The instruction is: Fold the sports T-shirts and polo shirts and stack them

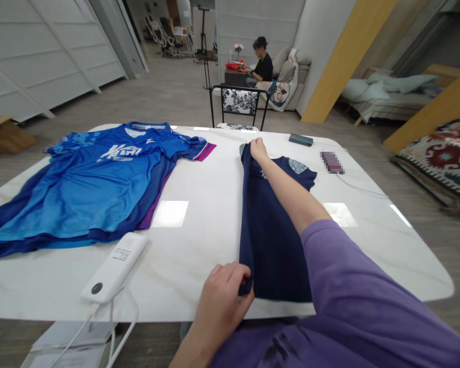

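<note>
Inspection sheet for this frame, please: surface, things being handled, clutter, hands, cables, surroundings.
Surface: white veined table, glossy, with bright reflections.
Things: navy shirt spread out, one side edge raised; blue shirt lies over other garments.
Clutter: white device near the front edge; dark case and pixelated purplish item beyond the navy shirt.
Hands: left hand grips the navy shirt's near end, right hand its far end.
Cables: white cables hang over the front edge by the device; thin cable at the purplish item.
Surroundings: chair across the table; person seated further back.
</note>
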Tool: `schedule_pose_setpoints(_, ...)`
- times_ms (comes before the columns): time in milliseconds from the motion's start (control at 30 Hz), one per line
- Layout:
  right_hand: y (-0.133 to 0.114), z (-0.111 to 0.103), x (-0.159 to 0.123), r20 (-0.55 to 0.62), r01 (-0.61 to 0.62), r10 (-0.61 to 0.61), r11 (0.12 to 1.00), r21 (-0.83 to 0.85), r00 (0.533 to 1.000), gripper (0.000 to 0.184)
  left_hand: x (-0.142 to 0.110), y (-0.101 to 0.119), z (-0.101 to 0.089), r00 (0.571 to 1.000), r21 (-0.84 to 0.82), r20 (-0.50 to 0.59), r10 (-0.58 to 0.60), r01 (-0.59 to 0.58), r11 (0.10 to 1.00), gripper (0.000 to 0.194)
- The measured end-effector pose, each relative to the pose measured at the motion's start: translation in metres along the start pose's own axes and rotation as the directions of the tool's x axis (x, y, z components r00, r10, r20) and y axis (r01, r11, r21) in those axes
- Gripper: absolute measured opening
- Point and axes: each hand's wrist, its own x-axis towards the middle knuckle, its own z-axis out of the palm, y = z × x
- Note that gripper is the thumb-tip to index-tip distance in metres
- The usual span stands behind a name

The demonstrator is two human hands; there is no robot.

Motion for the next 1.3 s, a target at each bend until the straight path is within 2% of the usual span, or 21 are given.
schedule_pose_setpoints(100,0.04,-0.031,0.0,-0.086,-0.196,0.2,0.979,0.058,0.976,0.046,0.01,0.017,0.014,0.991,-0.007,0.115,0.062,-0.061,0.998,0.025)
schedule_pose_setpoints(133,0.053,-0.039,-0.003,-0.089,-0.222,0.226,0.973,0.055,0.97,0.048,0.014,0.022,0.02,0.985,0.004,0.157,0.076,-0.078,0.997,0.027)
schedule_pose_setpoints(267,0.098,-0.057,-0.021,-0.088,-0.28,0.28,0.96,0.019,0.956,0.043,0.021,0.035,0.043,0.946,0.077,0.306,0.105,-0.135,0.988,0.028)
schedule_pose_setpoints(367,0.118,-0.062,-0.033,-0.079,-0.265,0.263,0.964,-0.014,0.961,0.041,0.023,0.039,0.053,0.923,0.067,0.367,0.113,-0.148,0.987,0.02)
schedule_pose_setpoints(467,0.121,-0.062,-0.04,-0.091,-0.183,0.174,0.978,-0.103,0.981,0.048,0.027,0.037,0.057,0.941,0.036,0.307,0.146,-0.165,0.986,0.015)
schedule_pose_setpoints(533,0.116,-0.06,-0.042,-0.071,-0.023,0.007,0.973,-0.228,0.997,0.052,0.031,0.032,0.059,0.959,0.09,0.21,0.19,-0.212,0.973,0.025)
schedule_pose_setpoints(600,0.109,-0.053,-0.043,0.042,0.194,-0.191,0.927,-0.319,0.981,0.056,0.036,0.023,0.062,0.956,0.195,0.162,0.245,-0.274,0.942,0.045)
schedule_pose_setpoints(667,0.102,-0.042,-0.043,0.206,0.349,-0.295,0.881,-0.321,0.933,0.062,0.039,0.014,0.067,0.944,0.293,0.19,0.271,-0.318,0.902,0.068)
schedule_pose_setpoints(733,0.098,-0.029,-0.043,0.341,0.381,-0.27,0.867,-0.32,0.901,0.07,0.039,0.006,0.072,0.936,0.353,0.234,0.263,-0.334,0.874,0.082)
schedule_pose_setpoints(800,0.096,-0.018,-0.043,0.414,0.346,-0.189,0.872,-0.347,0.891,0.078,0.035,0.0,0.075,0.93,0.38,0.26,0.261,-0.347,0.858,0.085)
schedule_pose_setpoints(867,0.095,-0.013,-0.041,0.446,0.322,-0.142,0.876,-0.359,0.884,0.083,0.032,-0.002,0.076,0.927,0.383,0.263,0.268,-0.355,0.853,0.084)
schedule_pose_setpoints(933,0.098,-0.018,-0.038,0.414,0.312,-0.154,0.885,-0.346,0.897,0.084,0.031,-0.001,0.074,0.929,0.371,0.25,0.273,-0.353,0.859,0.081)
schedule_pose_setpoints(967,0.102,-0.026,-0.036,0.355,0.299,-0.171,0.89,-0.343,0.919,0.084,0.031,0.002,0.073,0.933,0.359,0.239,0.271,-0.344,0.868,0.078)
schedule_pose_setpoints(1033,0.117,-0.05,-0.033,0.158,0.222,-0.176,0.907,-0.358,0.972,0.081,0.038,0.014,0.072,0.948,0.325,0.213,0.235,-0.296,0.898,0.066)
schedule_pose_setpoints(1067,0.128,-0.066,-0.032,0.047,0.153,-0.146,0.917,-0.369,0.988,0.08,0.043,0.024,0.074,0.954,0.301,0.214,0.209,-0.268,0.915,0.056)
schedule_pose_setpoints(1133,0.158,-0.104,-0.033,-0.131,-0.027,-0.024,0.926,-0.376,0.991,0.075,0.057,0.049,0.083,0.945,0.234,0.27,0.186,-0.252,0.939,0.039)
schedule_pose_setpoints(1200,0.191,-0.142,-0.04,-0.229,-0.209,0.13,0.907,-0.366,0.965,0.07,0.073,0.08,0.1,0.897,0.146,0.371,0.242,-0.313,0.938,0.032)
schedule_pose_setpoints(1300,0.231,-0.184,-0.056,-0.244,-0.374,0.302,0.857,-0.354,0.922,0.065,0.091,0.123,0.133,0.783,0.034,0.483,0.393,-0.465,0.885,0.042)
